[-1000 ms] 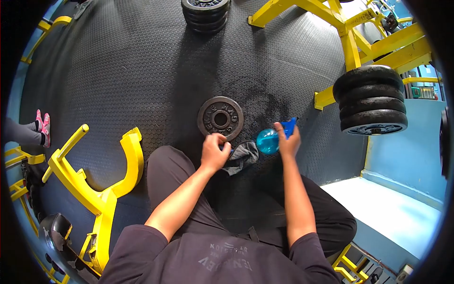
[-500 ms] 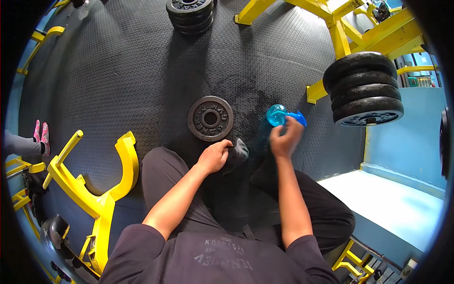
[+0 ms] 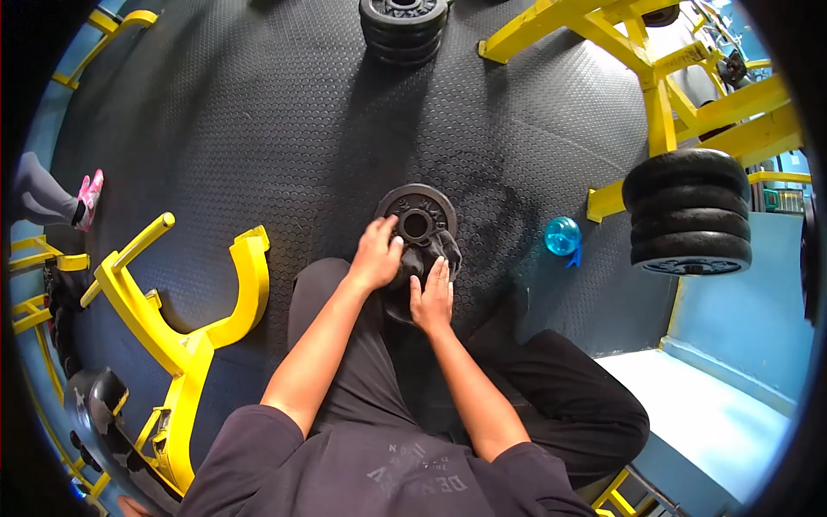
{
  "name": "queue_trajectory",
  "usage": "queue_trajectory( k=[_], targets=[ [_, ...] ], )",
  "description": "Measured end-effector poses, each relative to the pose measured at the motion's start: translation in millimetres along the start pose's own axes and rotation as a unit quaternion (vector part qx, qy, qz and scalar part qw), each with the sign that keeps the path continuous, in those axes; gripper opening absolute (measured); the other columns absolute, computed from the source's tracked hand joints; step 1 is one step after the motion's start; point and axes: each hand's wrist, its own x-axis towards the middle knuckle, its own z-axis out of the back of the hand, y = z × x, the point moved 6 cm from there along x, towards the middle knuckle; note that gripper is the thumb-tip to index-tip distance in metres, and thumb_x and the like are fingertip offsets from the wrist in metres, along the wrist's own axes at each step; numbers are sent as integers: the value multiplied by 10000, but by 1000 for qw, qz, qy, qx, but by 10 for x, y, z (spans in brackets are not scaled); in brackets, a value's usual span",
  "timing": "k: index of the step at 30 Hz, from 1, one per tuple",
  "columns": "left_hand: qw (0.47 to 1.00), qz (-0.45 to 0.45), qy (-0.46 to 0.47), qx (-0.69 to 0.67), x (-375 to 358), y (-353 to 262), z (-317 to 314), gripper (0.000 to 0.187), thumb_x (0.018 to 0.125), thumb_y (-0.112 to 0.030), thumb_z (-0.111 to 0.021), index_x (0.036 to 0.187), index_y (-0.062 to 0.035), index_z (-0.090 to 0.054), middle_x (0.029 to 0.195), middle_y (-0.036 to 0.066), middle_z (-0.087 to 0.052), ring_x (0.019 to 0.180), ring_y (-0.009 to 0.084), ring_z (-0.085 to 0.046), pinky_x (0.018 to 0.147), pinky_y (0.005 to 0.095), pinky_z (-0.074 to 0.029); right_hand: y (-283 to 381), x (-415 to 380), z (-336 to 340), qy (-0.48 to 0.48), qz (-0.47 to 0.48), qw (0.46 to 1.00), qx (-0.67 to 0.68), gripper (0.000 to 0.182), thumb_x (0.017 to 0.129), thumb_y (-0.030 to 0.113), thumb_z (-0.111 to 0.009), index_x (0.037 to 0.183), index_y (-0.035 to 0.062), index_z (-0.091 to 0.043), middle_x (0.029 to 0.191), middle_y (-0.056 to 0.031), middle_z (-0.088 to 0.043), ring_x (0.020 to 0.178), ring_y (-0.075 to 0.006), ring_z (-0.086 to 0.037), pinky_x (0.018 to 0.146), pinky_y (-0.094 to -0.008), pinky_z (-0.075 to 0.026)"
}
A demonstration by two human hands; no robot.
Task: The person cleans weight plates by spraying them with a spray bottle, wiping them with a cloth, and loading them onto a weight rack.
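A round black weight plate lies flat on the dark floor in front of the crossed legs. Over its near part is a dark cloth. My left hand rests on the cloth and the plate's left side, its fingers spread a little. On the cloth's right side lies my right hand, fingers stretched out and thumb apart. To the right, a clear blue bottle with a blue cap part stands on the floor, touched by neither hand.
Stacked plates are at the top. On the right, more plates hang by a yellow frame. A yellow rack part is at the left, near another person's leg and pink shoe. A white bench is lower right.
My right hand has left the blue bottle and moved left onto the cloth. The cloth now lies over the plate's near part, with my left hand opened on it. The view has shifted.
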Motion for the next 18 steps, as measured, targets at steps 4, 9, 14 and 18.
queue_trajectory(
  k=[4,9,14,18],
  targets=[
    [976,184,-20,-115,191,448,16,602,1005,-354,-478,1427,74,-457,1423,320,-489,1351,430,-460,1139,437,-358,110,163,-107,-73,-44,995,-52,871,1017,492,-447,1587,-11,-21,1652,-258,-65,1532,-387,-118,1229,-516,-117],
    [979,176,-64,-82,230,535,94,633,1020,-375,-440,1459,79,-406,1104,247,-705,1115,406,-649,1012,413,-468,204,851,72,-134,1,981,-142,854,1013,505,-429,1579,-36,-89,1655,-240,-87,1517,-436,-123,1220,-542,-127],
    [948,278,-6,-154,265,465,210,707,1028,-350,-434,1577,8,-170,1075,177,-700,982,244,-671,897,327,-498,585,1318,-27,-113,40,970,-210,828,1019,517,-373,1575,-44,-125,1664,-221,-81,1527,-450,-50,1224,-550,-72],
    [934,280,-25,-219,258,573,177,751,1034,-354,-426,1597,-23,-55,1165,201,-682,1010,259,-670,909,350,-504,771,1295,-136,-85,107,976,-167,796,1019,467,-390,1570,-55,-148,1661,-231,-85,1536,-424,-49,1236,-515,-58]
  ],
)
